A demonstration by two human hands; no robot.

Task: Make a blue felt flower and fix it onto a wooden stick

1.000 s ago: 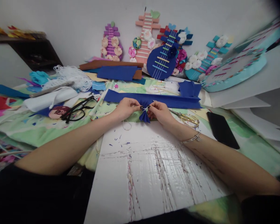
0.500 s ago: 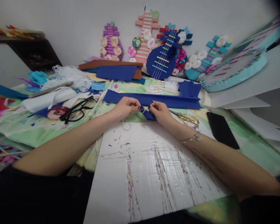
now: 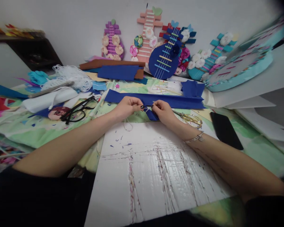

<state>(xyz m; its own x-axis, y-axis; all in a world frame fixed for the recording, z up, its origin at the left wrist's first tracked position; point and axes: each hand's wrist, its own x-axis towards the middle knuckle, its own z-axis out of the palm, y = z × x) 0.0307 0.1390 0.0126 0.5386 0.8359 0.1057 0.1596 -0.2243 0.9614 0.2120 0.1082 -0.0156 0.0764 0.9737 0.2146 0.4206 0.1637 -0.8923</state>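
My left hand [image 3: 130,106] is closed in a pinch on a thin white string [image 3: 128,128], whose loose end loops down onto the white board. Opposite it, my right hand [image 3: 162,110] pinches too, apparently on the other end of the string. Between them is a small folded blue piece [image 3: 152,115], paper or fabric, with the string wrapped across it. Behind both hands lies a long folded blue strip [image 3: 180,100]. Gold-handled scissors [image 3: 192,120] rest just right of my right hand, their tips hidden by it.
Below my hands lies a white board [image 3: 118,176] with glue-like streaks and blue scraps. Black glasses [image 3: 78,111] and a tangle of white string [image 3: 68,77] are at left, a black phone [image 3: 226,130] at right. Decorated lute-shaped crafts, one blue [image 3: 162,61], lean against the wall.
Both hands stay pinched. The fingertips are slightly farther apart, and the string between them looks drawn across the small blue piece, which has tilted a little.
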